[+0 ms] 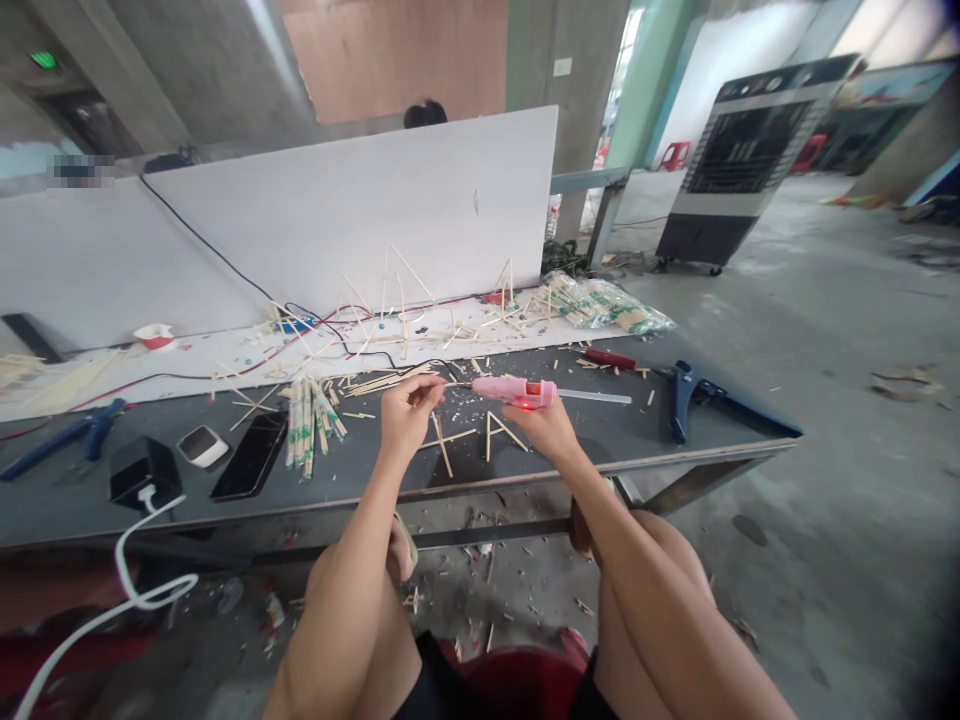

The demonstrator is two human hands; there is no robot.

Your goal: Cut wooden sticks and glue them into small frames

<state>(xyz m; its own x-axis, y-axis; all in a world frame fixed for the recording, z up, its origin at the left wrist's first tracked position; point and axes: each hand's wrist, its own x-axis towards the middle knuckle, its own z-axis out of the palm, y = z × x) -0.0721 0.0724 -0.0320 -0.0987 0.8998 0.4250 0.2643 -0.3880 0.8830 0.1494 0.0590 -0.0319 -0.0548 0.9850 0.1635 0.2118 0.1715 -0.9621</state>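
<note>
My right hand (pixel 547 428) is wrapped round a pink hot glue gun (pixel 504 389), whose red light glows. A clear glue stick (pixel 596 397) pokes out of its back end. Facing its nozzle, my left hand (pixel 411 408) pinches a thin wooden stick (pixel 456 384), its tip at or very near the nozzle. Below the hands, a crossed stick piece (pixel 448 440) and an A-shaped stick frame (pixel 501 432) lie on the dark table (pixel 390 465).
Wrapped chopsticks (pixel 307 420) lie left, beside a phone (pixel 251 455), a white device (pixel 202 446) and a black box (pixel 142 470) with a white cable. Blue pliers (pixel 686 395) and a red-handled tool (pixel 611 358) lie right. Stick frames (pixel 401 310) stand before a white panel (pixel 360 215).
</note>
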